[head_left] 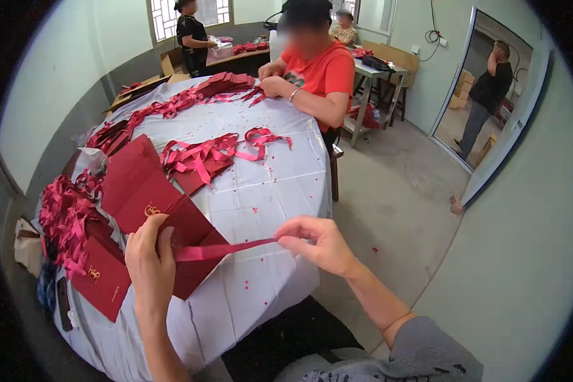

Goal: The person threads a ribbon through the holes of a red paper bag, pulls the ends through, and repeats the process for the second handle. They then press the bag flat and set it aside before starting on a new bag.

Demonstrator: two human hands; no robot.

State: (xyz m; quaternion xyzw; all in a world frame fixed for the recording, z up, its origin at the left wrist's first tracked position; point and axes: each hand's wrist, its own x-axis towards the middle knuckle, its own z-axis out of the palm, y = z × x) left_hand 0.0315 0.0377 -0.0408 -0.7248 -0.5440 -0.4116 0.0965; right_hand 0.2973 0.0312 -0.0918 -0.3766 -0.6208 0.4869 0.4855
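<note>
My left hand [149,264] pinches a dark red folded card piece [196,223] with a gold emblem, tilted up over the near side of the table. From beside my left thumb, a pink-red ribbon [226,251] stretches to the right across the card. The ribbon's far end is pinched between the thumb and fingers of my right hand [318,243], past the card's edge. My left fingertips are partly behind the card, so their exact hold is hidden. Below my left hand lies another dark red card piece [102,280] with a gold emblem.
A tangled ribbon heap [67,219] lies at the left. More ribbons [204,156] cover card pieces mid-table on the white tablecloth [261,210]. Across the table, a person in a red shirt [325,73] handles red pieces. Small red bits are scattered around. A doorway stands right.
</note>
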